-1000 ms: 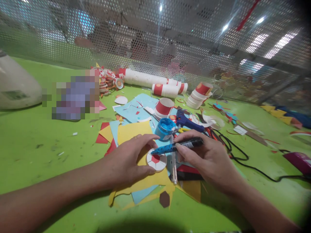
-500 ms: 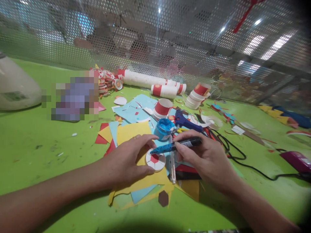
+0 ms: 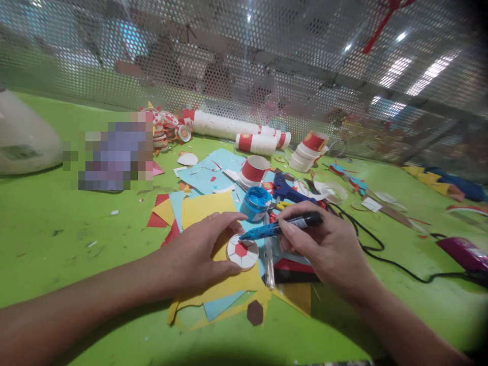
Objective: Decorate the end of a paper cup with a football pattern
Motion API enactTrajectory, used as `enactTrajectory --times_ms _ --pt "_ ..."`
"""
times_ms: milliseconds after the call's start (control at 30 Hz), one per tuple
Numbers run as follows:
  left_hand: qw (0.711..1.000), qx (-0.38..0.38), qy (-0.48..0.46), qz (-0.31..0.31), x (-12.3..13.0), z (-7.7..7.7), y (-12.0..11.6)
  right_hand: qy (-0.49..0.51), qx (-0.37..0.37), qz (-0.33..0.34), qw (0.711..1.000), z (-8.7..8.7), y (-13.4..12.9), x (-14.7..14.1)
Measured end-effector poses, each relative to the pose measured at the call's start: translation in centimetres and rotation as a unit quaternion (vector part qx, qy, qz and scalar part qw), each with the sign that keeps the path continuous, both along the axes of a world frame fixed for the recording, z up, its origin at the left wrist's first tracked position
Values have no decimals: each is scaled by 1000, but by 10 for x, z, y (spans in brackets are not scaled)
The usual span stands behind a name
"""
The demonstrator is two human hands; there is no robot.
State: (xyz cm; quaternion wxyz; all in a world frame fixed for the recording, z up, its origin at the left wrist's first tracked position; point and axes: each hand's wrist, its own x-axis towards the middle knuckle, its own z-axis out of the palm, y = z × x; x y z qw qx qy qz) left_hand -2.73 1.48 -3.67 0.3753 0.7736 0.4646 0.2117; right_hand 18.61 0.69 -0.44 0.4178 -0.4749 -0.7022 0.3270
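Between the thumb and fingers of my left hand point(image 3: 208, 250) is a round white disc point(image 3: 249, 258) with a red hexagon in its middle and dark lines running outward. My right hand point(image 3: 318, 239) grips a black marker point(image 3: 303, 220) whose blue-smeared front end points left, its tip at the disc's upper edge. Whether the tip touches the surface cannot be made out. Yellow paper point(image 3: 208, 206) lies under the disc. Just beyond the marker stands an open jar of blue paint point(image 3: 256, 204), and a clear stick point(image 3: 269, 262) lies right of the disc.
Behind the jar are a red-and-white paper cup point(image 3: 253, 172) and a dark blue glue gun point(image 3: 292, 190). Stacked cups point(image 3: 224, 124) lie along the mesh screen. A black cable point(image 3: 396, 264) crosses the right side. A brown hexagon point(image 3: 255, 312) lies in front. A blurred patch covers something at left.
The marker and my right hand have shifted slightly right, and the marker's tip has moved a little along the disc's upper edge. My left hand keeps its hold. The whole view has shifted slightly.
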Motion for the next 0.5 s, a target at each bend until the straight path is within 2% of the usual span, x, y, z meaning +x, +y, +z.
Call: enactTrajectory --times_ms 200,500 --pt "1000 10 -20 8 0 -8 -2 -9 -6 11 1000 -1 -1 0" --pt "1000 -2 1 -3 -1 -1 0 3 -37 15 999 -3 -2 0"
